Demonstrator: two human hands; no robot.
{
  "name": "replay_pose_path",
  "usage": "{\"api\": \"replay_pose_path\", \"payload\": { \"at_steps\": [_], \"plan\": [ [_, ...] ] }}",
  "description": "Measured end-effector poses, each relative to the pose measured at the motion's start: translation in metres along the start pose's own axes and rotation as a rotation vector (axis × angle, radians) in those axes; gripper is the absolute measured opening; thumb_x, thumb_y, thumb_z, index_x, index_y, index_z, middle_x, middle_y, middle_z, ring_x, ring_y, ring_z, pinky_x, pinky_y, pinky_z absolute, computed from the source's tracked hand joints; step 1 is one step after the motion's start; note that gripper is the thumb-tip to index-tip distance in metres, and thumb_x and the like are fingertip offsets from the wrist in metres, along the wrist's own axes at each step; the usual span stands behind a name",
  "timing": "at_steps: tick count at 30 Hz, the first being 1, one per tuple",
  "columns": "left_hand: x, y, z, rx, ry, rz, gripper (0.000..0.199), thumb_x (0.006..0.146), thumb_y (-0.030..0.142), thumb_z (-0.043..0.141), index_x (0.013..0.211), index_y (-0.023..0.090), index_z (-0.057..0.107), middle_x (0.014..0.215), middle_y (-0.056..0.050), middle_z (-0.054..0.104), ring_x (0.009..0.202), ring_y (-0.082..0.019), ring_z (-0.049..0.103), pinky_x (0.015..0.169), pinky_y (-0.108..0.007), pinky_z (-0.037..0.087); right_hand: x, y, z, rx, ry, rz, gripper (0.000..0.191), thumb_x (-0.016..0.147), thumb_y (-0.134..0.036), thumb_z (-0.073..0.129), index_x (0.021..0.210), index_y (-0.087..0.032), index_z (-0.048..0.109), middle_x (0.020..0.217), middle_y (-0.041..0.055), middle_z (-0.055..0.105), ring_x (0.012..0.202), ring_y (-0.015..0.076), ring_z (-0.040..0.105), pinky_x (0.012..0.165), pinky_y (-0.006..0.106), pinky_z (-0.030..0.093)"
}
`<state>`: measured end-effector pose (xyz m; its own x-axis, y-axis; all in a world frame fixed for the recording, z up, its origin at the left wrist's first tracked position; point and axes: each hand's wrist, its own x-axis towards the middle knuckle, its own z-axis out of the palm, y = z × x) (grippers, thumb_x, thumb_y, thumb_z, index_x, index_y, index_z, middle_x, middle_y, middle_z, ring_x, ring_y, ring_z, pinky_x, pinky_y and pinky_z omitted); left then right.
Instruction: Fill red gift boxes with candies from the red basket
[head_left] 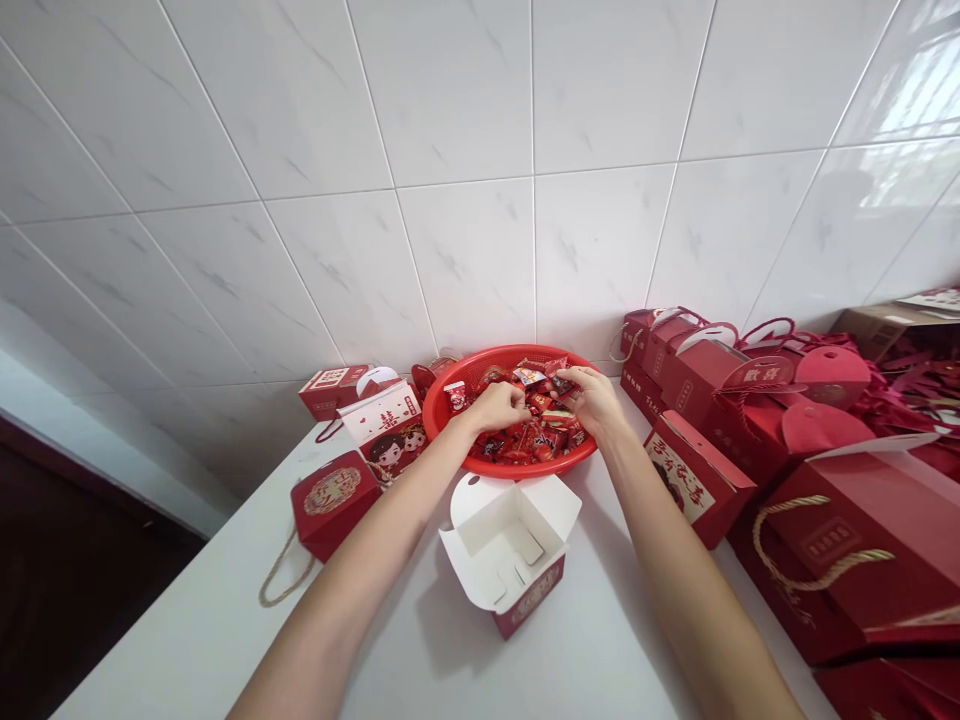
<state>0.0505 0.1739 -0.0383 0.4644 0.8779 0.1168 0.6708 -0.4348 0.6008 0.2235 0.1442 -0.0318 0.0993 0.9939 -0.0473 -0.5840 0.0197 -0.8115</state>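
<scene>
Forearms [660, 510] reach past an open box [534, 595] to a red basket [517, 472] of wrapped sweets [529, 377], left grip [501, 406] curled, contents unclear, right grip [591, 400] nearly closed on a dark-red sweet [561, 384], where a light pinch should avoid crushing.

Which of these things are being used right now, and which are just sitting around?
Seemingly in use:
- left hand and right hand, both in the basket
- red basket
- wrapped sweets
- open, white-lined box

Seemingly just lying about:
- red boxes on the left
- red boxes on the right
- brown carton
</scene>
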Motion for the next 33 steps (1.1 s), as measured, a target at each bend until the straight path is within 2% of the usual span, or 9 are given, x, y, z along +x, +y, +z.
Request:
{"api": "replay_pose_path", "payload": {
  "at_steps": [3, 6, 8, 11, 15, 18, 26, 29, 33],
  "plan": [
    [-0.002, 0.008, 0.005, 0.123, -0.114, 0.095, 0.006, 0.066, 0.017, 0.064, 0.066, 0.018, 0.058, 0.070, 0.001, 0.062, 0.067, -0.016, 0.055, 0.063, -0.026, 0.039, 0.002, 0.000, -0.001, 0.008, -0.008, -0.002, 0.023, 0.063, -0.005, 0.074, 0.056, -0.017, 0.056, 0.058, 0.0006, 0.066, 0.057, 0.0141, 0.066, 0.054, 0.023, 0.055],
    [-0.002, 0.015, 0.010, 0.283, -0.265, 0.115, 0.030, 0.069, 0.022, 0.067, 0.099, 0.017, 0.068, 0.098, -0.006, 0.070, 0.085, -0.022, 0.062, 0.069, -0.027, 0.044, 0.003, 0.001, -0.002, 0.015, -0.010, -0.002, 0.023, 0.066, -0.005, 0.075, 0.057, -0.017, 0.056, 0.060, 0.0015, 0.068, 0.058, 0.0140, 0.066, 0.058, 0.024, 0.058],
    [-0.002, 0.017, 0.012, 0.347, -0.344, 0.071, 0.043, 0.069, 0.024, 0.071, 0.111, 0.017, 0.067, 0.102, -0.008, 0.070, 0.088, -0.024, 0.064, 0.069, -0.027, 0.045, 0.003, 0.001, -0.002, 0.015, -0.007, 0.001, 0.020, 0.068, -0.006, 0.074, 0.059, -0.016, 0.059, 0.061, 0.0015, 0.068, 0.058, 0.0141, 0.067, 0.058, 0.024, 0.058],
    [-0.002, 0.017, 0.013, 0.357, -0.353, 0.025, 0.039, 0.069, 0.021, 0.072, 0.108, 0.017, 0.069, 0.092, -0.006, 0.070, 0.081, -0.022, 0.064, 0.065, -0.026, 0.044, 0.003, 0.000, -0.002, 0.015, 0.004, 0.006, 0.014, 0.072, -0.007, 0.071, 0.065, -0.016, 0.063, 0.066, 0.0016, 0.070, 0.059, 0.0147, 0.068, 0.054, 0.024, 0.057],
    [-0.004, 0.014, 0.009, 0.266, -0.364, 0.029, 0.009, 0.070, 0.019, 0.069, 0.079, 0.017, 0.071, 0.070, -0.001, 0.066, 0.067, -0.019, 0.060, 0.060, -0.026, 0.042, 0.002, 0.000, -0.003, 0.010, 0.009, 0.000, 0.011, 0.072, -0.010, 0.073, 0.070, -0.017, 0.065, 0.067, 0.0003, 0.070, 0.060, 0.0144, 0.069, 0.052, 0.022, 0.056],
    [-0.005, 0.011, 0.005, 0.168, -0.252, 0.032, 0.008, 0.073, 0.024, 0.069, 0.076, 0.017, 0.070, 0.072, -0.001, 0.068, 0.068, -0.020, 0.061, 0.065, -0.027, 0.045, 0.002, 0.001, -0.004, 0.006, 0.002, -0.015, 0.011, 0.067, -0.011, 0.075, 0.071, -0.017, 0.067, 0.067, 0.0000, 0.070, 0.060, 0.0145, 0.068, 0.051, 0.022, 0.054],
    [0.007, -0.006, -0.003, -0.250, 0.302, 0.033, 0.023, 0.076, 0.037, 0.069, 0.082, 0.014, 0.067, 0.088, -0.006, 0.073, 0.084, -0.021, 0.066, 0.080, -0.030, 0.050, 0.003, 0.002, -0.003, -0.020, -0.052, -0.040, 0.008, 0.061, -0.011, 0.072, 0.059, -0.016, 0.065, 0.060, 0.0003, 0.067, 0.059, 0.0129, 0.065, 0.051, 0.019, 0.050],
    [0.007, -0.006, -0.001, -0.417, 0.321, 0.089, 0.027, 0.078, 0.039, 0.070, 0.086, 0.014, 0.066, 0.094, -0.008, 0.074, 0.088, -0.021, 0.068, 0.084, -0.033, 0.051, 0.000, 0.002, -0.002, -0.048, -0.110, -0.006, 0.012, 0.058, -0.011, 0.076, 0.063, -0.015, 0.066, 0.066, 0.0023, 0.070, 0.061, 0.0158, 0.067, 0.054, 0.023, 0.053],
    [0.004, 0.000, 0.002, -0.477, 0.165, 0.173, 0.032, 0.079, 0.042, 0.070, 0.095, 0.014, 0.068, 0.099, -0.009, 0.075, 0.094, -0.025, 0.069, 0.089, -0.038, 0.052, -0.002, 0.002, -0.001, -0.059, -0.128, 0.015, 0.016, 0.057, -0.011, 0.079, 0.066, -0.015, 0.067, 0.066, 0.0017, 0.070, 0.057, 0.0160, 0.066, 0.052, 0.025, 0.052]
  ]
}}
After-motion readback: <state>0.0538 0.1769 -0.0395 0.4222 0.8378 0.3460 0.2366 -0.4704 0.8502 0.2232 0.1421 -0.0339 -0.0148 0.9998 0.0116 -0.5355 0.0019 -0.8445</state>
